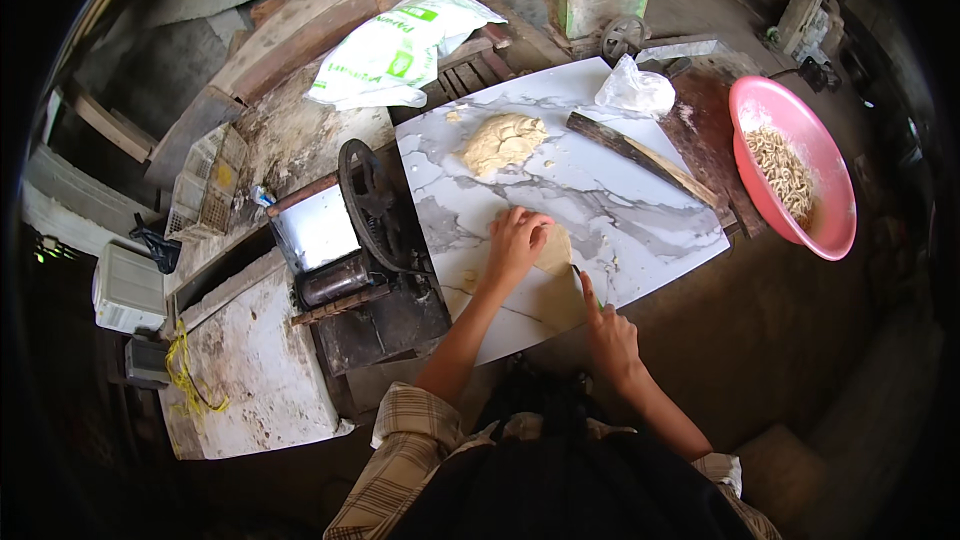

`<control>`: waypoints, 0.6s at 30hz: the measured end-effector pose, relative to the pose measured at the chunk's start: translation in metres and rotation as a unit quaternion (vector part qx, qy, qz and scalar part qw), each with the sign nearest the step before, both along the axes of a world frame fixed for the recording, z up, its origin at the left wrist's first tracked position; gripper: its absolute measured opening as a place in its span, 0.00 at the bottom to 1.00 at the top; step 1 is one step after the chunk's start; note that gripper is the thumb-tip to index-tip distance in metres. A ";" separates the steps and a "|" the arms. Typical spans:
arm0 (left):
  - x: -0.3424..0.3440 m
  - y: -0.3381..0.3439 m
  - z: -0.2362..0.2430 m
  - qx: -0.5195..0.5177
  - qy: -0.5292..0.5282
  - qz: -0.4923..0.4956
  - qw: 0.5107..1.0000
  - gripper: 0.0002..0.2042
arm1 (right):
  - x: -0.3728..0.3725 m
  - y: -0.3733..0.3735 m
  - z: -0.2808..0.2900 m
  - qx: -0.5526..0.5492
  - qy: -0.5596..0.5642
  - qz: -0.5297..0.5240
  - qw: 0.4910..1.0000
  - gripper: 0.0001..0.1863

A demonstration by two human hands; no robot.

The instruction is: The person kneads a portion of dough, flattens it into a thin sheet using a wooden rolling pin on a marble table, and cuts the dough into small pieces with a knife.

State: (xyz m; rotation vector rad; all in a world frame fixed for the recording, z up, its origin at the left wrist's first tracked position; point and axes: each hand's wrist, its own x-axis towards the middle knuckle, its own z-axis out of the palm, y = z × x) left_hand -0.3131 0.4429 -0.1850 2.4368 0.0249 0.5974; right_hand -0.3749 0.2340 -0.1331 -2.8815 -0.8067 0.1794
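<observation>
A thin, flat sheet of dough [562, 290] lies on a marbled white-and-grey board [640, 225], near its front edge. My left hand [517, 243] has its fingers bent and pressed together, holding the far left part of the sheet. In my right hand [611, 338] is a knife [577, 273], gripped with the index finger stretched along it. Its tip touches or sits just over the sheet's right edge; a little green shows at the handle. Beyond my hands rests a lump of pale dough [503, 143]. To its right lies a dark, rough wooden stick [640, 158].
Left of the board stands a hand-cranked roller machine [335, 278] with a large wheel [372, 202]. A pink basin [742, 130] of cut dough strips is at the right. A white-and-green sack [385, 50], a clear plastic bag [637, 88] and a plastic basket [205, 185] lie farther back.
</observation>
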 end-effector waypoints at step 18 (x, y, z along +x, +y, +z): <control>0.030 0.005 0.025 0.060 0.102 -0.088 0.989 0.07 | 0.128 0.041 -0.020 0.194 -0.125 0.039 0.972 0.24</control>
